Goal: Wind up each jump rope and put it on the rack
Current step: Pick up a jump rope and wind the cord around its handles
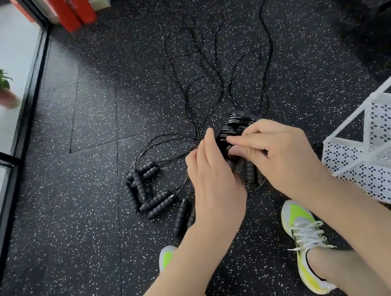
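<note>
Two bare forearms reach down over yellow-green running shoes (303,238) to a half-wound bundle of thin black cord on ribbed black handles (233,129), held above the speckled black rubber floor (72,218). The right hand (274,150) pinches its turns from the right while the left hand (211,171), fingers together and extended, steadies the near side. The white perforated metal rack (371,166) stands just right (its top cut off); the bundle's handles, and which loose black cords (202,70) feed it, are hidden.
</note>
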The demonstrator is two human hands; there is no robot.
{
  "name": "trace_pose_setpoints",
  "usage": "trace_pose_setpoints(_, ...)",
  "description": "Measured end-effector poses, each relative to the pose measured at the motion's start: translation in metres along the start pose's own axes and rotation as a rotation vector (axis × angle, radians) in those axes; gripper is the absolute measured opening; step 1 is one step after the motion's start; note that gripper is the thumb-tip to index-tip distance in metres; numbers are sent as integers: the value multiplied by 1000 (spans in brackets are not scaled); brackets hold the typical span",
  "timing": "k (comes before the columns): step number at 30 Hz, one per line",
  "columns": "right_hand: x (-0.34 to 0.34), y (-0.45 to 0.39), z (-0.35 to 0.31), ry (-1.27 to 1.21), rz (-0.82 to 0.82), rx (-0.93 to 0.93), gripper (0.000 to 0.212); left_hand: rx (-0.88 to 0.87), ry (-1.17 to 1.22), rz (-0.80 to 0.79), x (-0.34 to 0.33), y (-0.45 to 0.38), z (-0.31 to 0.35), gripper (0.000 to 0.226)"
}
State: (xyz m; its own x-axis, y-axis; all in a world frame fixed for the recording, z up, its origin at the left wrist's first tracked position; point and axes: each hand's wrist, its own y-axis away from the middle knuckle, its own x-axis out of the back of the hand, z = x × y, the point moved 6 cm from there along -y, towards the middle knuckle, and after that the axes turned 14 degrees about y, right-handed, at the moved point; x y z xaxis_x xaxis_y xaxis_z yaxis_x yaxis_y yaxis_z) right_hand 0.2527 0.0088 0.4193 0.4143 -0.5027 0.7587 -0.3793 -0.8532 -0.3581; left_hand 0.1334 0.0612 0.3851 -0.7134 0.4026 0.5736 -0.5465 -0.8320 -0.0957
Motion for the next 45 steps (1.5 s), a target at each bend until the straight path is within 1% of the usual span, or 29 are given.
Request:
trace_pose_setpoints(1, 1, -1, 2, -20, 1, -17, 23, -6, 1, 9, -1, 1, 0, 81)
trace_pose_setpoints(4, 2, -3, 10, -138, -37, -162, 18, -38, -14, 29, -2, 2, -1, 83)
trace_pose_setpoints(9, 0, -4, 11, -183, -143, -255, 22, -62, -60, 39, -2, 3, 0, 85)
trace_pose_setpoints(11, 0, -1, 13, -115, -186, -303, 20, -64, -88, 15, -2, 2, -1, 90)
trace_pose_setpoints(14, -2, 3, 10, 107, -268, -343, 20, -75, -120, -44, -5, 2, -3, 99)
trace_pose_setpoints(15, -2, 4, 10, 131, -289, -350, 20, -80, -129, -53, -6, 3, -4, 101)
trace_pose_setpoints(18, -5, 2, 12, 77, -329, -356, 15, -110, -171, -49, -8, 5, -4, 99)
trace_pose_setpoints(21, -9, 3, 10, 113, -376, -342, 8, -112, -184, -36, -11, 6, -7, 98)
trace_pose_setpoints(23, -11, 5, 9, 124, -398, -340, 5, -102, -188, -63, -13, 7, -6, 97)
trace_pose_setpoints(25, -11, 6, 10, 129, -414, -337, 9, -36, -104, -127, -15, 8, -2, 93)
trace_pose_setpoints(28, -9, 6, 9, 212, -437, -307, 6, 278, 198, -210, -7, 0, -1, 93)
trace_pose_setpoints(29, -9, 6, 8, 235, -443, -297, 5, 377, 276, -251, -4, -5, -8, 88)
trace_pose_setpoints(30, -10, 7, 7, 237, -450, -289, 4, 441, 371, -305, -3, -9, -14, 77)
trace_pose_setpoints(31, -10, 7, 7, 225, -457, -287, 4, 467, 448, -347, -2, -13, -20, 64)
trace_pose_setpoints(32, -10, 7, 8, 209, -462, -281, 4, 478, 509, -367, 0, -15, -25, 56)
trace_pose_setpoints(33, -10, 7, 8, 199, -467, -274, 5, 482, 545, -368, 2, -15, -30, 54)
trace_pose_setpoints(36, -10, 6, 14, 152, -454, -272, 10, 492, 605, -352, 3, -12, -36, 66)
trace_pose_setpoints(39, -12, 7, 16, 87, -450, -303, 20, 456, 594, -359, 5, -13, -39, 76)
trace_pose_setpoints(41, -14, 8, 14, 100, -472, -299, 24, 427, 567, -353, 8, -14, -38, 74)
trace_pose_setpoints(43, -13, 8, 13, 159, -489, -296, 25, 385, 524, -357, 8, -13, -36, 69)
trace_pose_setpoints(45, -9, 7, 11, 232, -485, -294, 24, 359, 503, -358, 6, -12, -34, 70)
